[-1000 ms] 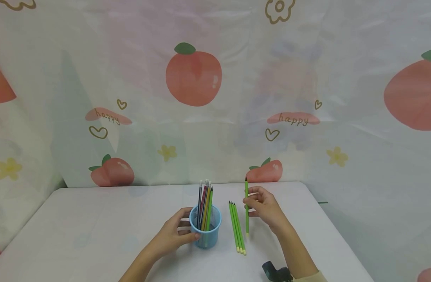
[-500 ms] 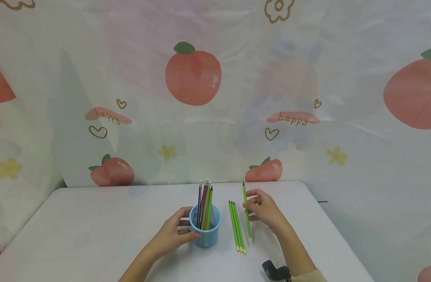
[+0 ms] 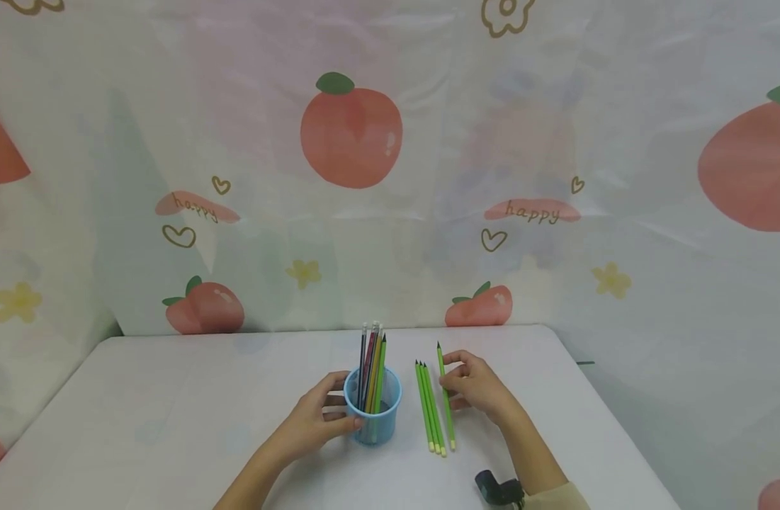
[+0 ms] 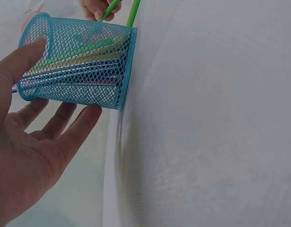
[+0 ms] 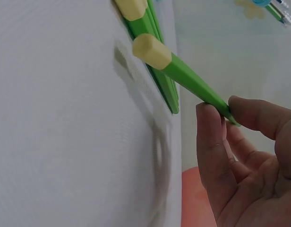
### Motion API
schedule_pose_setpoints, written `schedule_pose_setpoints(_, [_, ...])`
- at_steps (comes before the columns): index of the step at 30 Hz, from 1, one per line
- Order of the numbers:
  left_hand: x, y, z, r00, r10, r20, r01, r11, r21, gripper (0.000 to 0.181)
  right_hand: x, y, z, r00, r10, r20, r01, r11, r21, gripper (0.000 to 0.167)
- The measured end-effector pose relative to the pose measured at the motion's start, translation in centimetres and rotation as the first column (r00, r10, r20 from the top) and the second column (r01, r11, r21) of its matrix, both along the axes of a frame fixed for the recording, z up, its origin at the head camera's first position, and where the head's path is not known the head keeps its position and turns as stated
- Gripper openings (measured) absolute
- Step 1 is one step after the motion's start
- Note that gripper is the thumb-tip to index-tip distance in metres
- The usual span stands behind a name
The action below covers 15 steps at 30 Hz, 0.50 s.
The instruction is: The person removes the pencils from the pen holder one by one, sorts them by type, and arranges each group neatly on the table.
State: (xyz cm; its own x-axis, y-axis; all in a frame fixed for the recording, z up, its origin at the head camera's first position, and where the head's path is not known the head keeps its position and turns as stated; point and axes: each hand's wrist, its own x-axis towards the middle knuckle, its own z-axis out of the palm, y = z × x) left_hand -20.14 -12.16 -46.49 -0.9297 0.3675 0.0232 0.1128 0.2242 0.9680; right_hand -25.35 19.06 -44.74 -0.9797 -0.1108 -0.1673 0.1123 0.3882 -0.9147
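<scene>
A light-blue mesh pencil cup (image 3: 378, 430) stands upright on the table with several pencils (image 3: 372, 375) in it, among them a green one. My left hand (image 3: 309, 423) holds the cup from its left side; in the left wrist view the thumb and fingers lie on opposite sides of the mesh wall (image 4: 84, 90). My right hand (image 3: 484, 388) pinches a green pencil (image 3: 450, 423) between thumb and fingers, its dark tip pointing away and its pale yellow end (image 5: 152, 52) toward me. Three green pencils (image 3: 431, 414) lie side by side on the table, between the cup and the held pencil.
The table (image 3: 173, 411) is covered in white cloth. Near my right forearm sits a black bent object (image 3: 496, 489), partly beside the sleeve. A curtain (image 3: 358, 234) with printed peaches and flowers hangs behind the table.
My right hand has brought the green pencil down toward the table and nearer to me, close beside the three lying pencils. The left hand and the cup have stayed in place.
</scene>
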Motion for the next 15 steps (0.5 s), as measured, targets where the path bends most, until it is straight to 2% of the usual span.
schedule_pose_setpoints(15, [0.02,0.03,0.03,1.0,-0.011,-0.01,0.011,1.0,0.0,0.076,-0.03,0.14,-0.9,0.997,0.018,0.078,-0.022,0.998,0.059,0.043])
